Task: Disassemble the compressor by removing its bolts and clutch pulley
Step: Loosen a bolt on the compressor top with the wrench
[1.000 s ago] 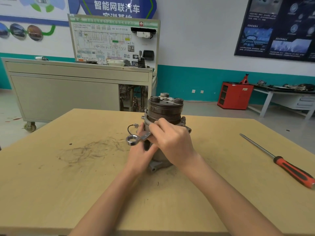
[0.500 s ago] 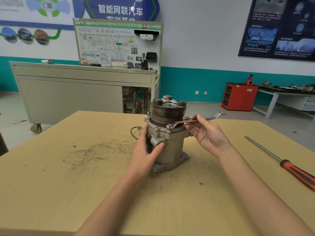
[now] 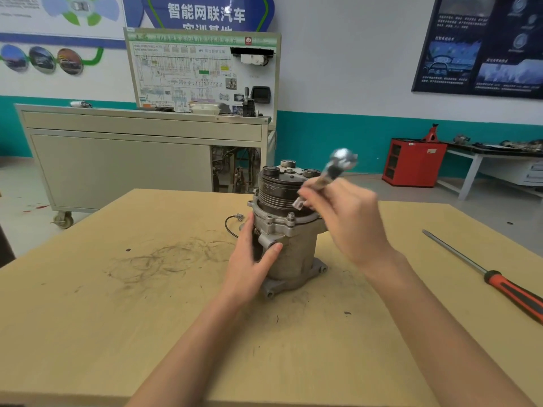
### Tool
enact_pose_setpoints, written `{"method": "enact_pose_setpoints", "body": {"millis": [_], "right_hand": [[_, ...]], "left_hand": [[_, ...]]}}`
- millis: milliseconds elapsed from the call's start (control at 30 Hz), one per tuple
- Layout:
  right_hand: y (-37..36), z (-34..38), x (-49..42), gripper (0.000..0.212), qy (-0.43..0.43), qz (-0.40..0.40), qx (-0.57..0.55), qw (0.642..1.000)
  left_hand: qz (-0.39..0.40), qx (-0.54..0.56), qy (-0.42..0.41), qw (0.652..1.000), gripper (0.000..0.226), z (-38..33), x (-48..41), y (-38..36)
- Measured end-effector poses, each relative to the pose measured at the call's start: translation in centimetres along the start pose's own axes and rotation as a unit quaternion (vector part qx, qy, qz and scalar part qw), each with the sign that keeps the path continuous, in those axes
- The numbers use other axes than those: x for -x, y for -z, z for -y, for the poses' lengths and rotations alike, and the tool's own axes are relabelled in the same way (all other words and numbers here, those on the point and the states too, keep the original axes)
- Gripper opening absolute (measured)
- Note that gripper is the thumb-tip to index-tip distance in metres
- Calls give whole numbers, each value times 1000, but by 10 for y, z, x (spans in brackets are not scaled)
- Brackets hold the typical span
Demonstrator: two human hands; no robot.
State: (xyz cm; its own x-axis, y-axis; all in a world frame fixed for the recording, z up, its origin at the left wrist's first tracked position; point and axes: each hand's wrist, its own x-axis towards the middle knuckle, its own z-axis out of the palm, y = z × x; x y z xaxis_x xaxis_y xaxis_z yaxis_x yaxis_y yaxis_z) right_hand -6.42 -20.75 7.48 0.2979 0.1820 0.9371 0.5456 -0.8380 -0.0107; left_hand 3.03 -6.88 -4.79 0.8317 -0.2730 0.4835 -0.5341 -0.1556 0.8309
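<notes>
Although much of its left side is covered by a palm, the compressor point(image 3: 286, 248) can be seen standing upright on the surface point(image 3: 147, 318), near the far edge and about midway between the left and right edges. Its dark grooved clutch pulley point(image 3: 279, 192) sits on top, with a bolt point(image 3: 291, 217) standing up from the grey flange just below it. The back of the housing cannot be seen.

The left hand point(image 3: 249, 259) holds the compressor's body. The thumb lies across the front beside a round port, and the fingers wrap round the left side, where their tips are hidden. A thin black wire point(image 3: 230, 223) with a small connector loops out from behind this hand.

The right hand point(image 3: 349, 221) is raised just to the right of the pulley, fingers curled round the shank of a wrench point(image 3: 329, 171). Both are badly blurred. The ring end shows only as a bright smear above the knuckles, and the lower end pokes out beneath the fingers, in front of the pulley's grooves. Whether that end touches the pulley cannot be told.

A screwdriver point(image 3: 499, 282) lies near the right edge of the surface, well apart from the compressor. Its shaft points toward the far edge and its red and black handle is cut off by the frame. Dark scribbled scuffs point(image 3: 164, 259) mark the wood to the left of the compressor. The near corners of the surface are out of view.
</notes>
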Motion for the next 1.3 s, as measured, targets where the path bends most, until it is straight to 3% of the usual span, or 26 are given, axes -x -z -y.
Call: {"method": "enact_pose_setpoints", "body": {"millis": [100,233,333,467,533,567,633,733,800,900,967,1033,1167,1300], "right_hand": [[-11,14,-1,21,82,52,98,990],[-24,26,7,7,119,91,176,973],[-32,31,16,6,131,83,206,966],[-25,15,29,9,91,26,89,992],[-21,6,34,14,-54,-30,-73,995],[-19,2,35,16,-158,-56,-181,969],[-18,-12,32,26,-338,-94,-365,862],[-16,-35,19,31,-464,-81,-500,727],[-15,-45,11,27,-489,-57,-546,678],[-15,-52,6,23,-504,-31,-562,655],[-11,-53,6,21,-487,-22,-564,666],[-7,-50,8,22,-452,-42,-544,706],[4,-35,4,20,-357,-117,-335,864],[9,-9,-8,12,-137,-48,-110,983]], "left_hand": [[-7,-8,-1,1000,86,0,-1,0],[3,-17,-14,1000,79,0,-1,-1],[-3,-33,-5,999,88,0,-1,-2],[2,-14,-1,1000,88,-2,0,0],[1,-5,-1,1000,85,-3,0,0],[1,-2,2,1000,86,-2,0,0],[0,4,9,1000,87,-3,1,-1],[7,6,19,1000,87,-4,1,-1],[8,4,18,1000,87,-4,1,-1],[7,1,16,1000,86,-4,1,-1],[8,-4,15,1000,86,-3,1,-2],[7,-8,16,1000,87,-1,1,-1],[9,-14,17,1000,87,0,1,-1],[5,-15,17,1000,87,-1,0,-1]]}}
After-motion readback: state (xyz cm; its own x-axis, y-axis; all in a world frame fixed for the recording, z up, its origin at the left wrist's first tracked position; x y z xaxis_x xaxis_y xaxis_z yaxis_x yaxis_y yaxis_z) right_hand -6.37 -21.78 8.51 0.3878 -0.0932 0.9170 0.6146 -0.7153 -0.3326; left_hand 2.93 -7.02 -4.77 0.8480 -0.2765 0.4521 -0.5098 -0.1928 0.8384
